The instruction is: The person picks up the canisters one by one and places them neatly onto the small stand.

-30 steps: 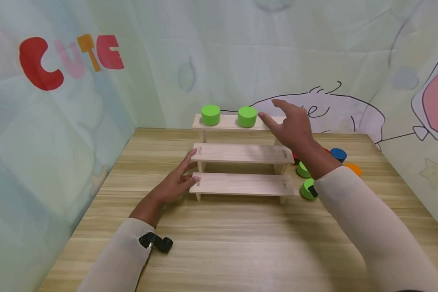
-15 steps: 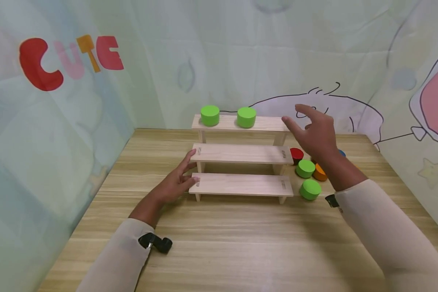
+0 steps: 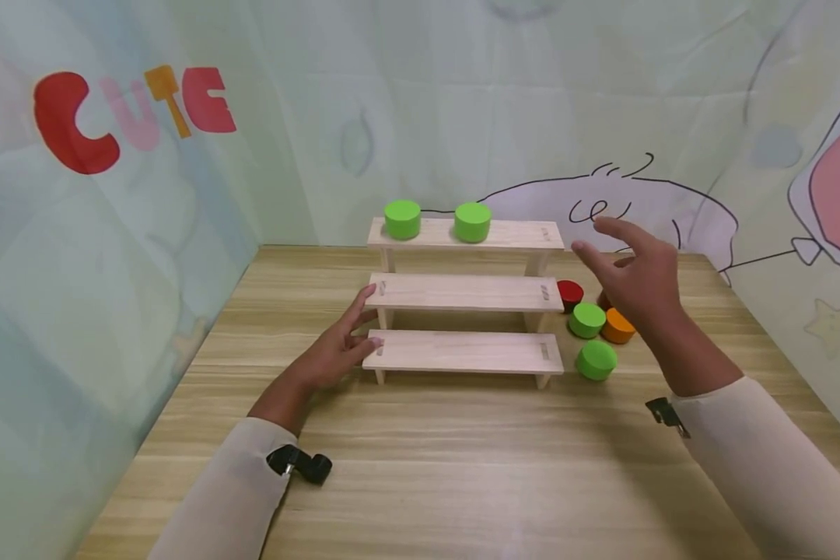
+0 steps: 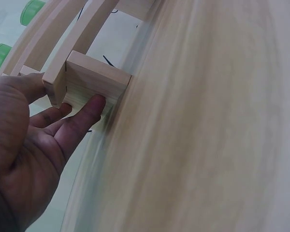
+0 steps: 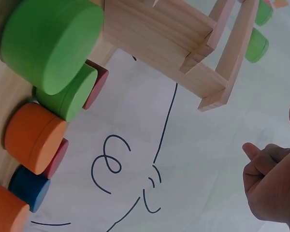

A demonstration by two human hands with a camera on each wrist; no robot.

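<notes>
A three-step wooden display stand [image 3: 464, 292] stands on the table. Its left end is held by my left hand [image 3: 330, 351]: in the head view the thumb lies on the lowest step and a finger reaches the middle one. The left wrist view shows fingers curled about the step's end, beside its leg. Two green round blocks [image 3: 402, 219] sit apart on the top step. Right of the stand, my right hand [image 3: 640, 272] hovers with thumb and index finger spread, holding nothing. Below it lie two more green blocks [image 3: 596, 360], an orange block [image 3: 618, 326] and a red block [image 3: 570, 295].
In the right wrist view, a blue block [image 5: 30, 187] and a second orange block [image 5: 8, 208] also lie in the group on the table [image 3: 434, 459]. Printed cloth walls [image 3: 392, 117] rise behind the table and at its sides.
My right hand has moved away from the top step, rightward and down, over the loose blocks. Both green blocks on top stay put; my left hand keeps its place.
</notes>
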